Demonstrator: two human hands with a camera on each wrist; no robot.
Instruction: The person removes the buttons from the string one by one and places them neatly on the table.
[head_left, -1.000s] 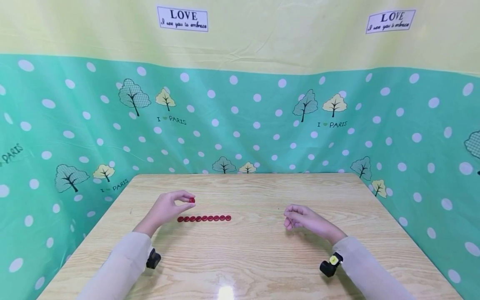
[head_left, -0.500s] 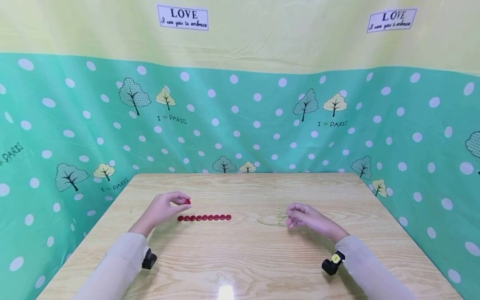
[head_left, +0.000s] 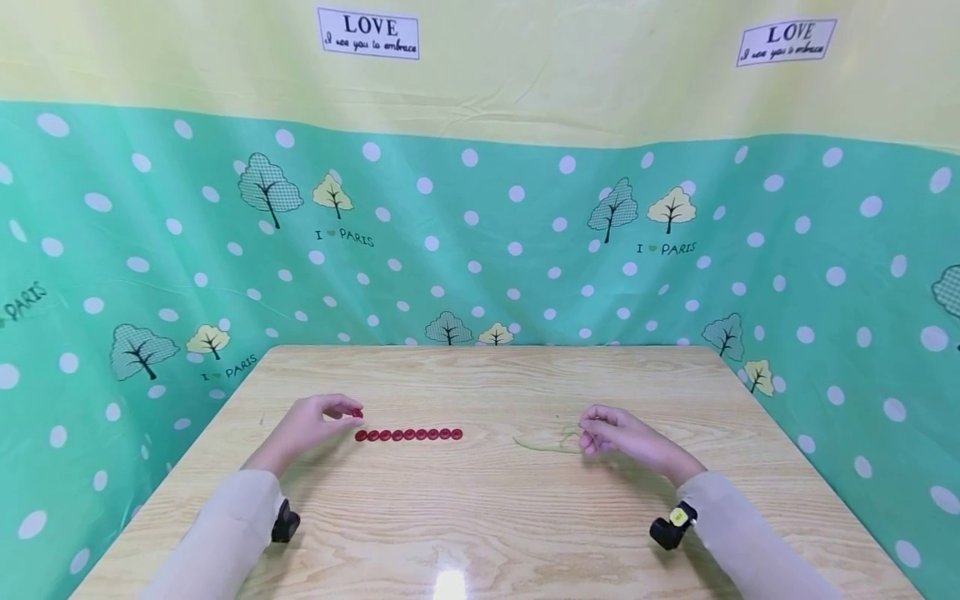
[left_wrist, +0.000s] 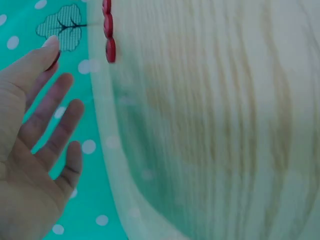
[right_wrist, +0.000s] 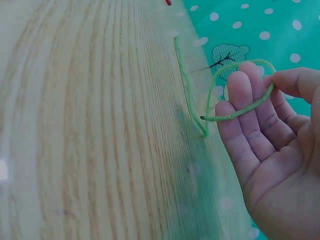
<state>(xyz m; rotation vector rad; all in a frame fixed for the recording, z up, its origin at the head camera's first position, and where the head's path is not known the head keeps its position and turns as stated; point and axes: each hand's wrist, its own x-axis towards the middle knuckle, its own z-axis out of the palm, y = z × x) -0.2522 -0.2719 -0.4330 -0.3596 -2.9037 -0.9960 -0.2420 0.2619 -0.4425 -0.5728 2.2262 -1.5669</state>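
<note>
My left hand (head_left: 300, 427) pinches a red button (head_left: 357, 413) between thumb and forefinger, a little above the table and near the left end of a straight row of red buttons (head_left: 409, 435). In the left wrist view the held button is mostly hidden by the thumb, and the other fingers are spread. Thumb and forefinger of my right hand (head_left: 630, 439) pinch a thin green string (right_wrist: 240, 112). Part of the string loops over the fingers, and one end trails onto the table to the left of that hand.
Both hands are over a light wooden table (head_left: 465, 517). A green and yellow curtain (head_left: 495, 250) with white dots and trees hangs along its back and sides. A black camera (head_left: 286, 522) is on the left wrist, another black camera (head_left: 669, 529) on the right.
The left hand has moved left and slightly nearer with its button. The green string's trailing end, not seen a second ago, now lies left of the right hand, which has shifted slightly right.
</note>
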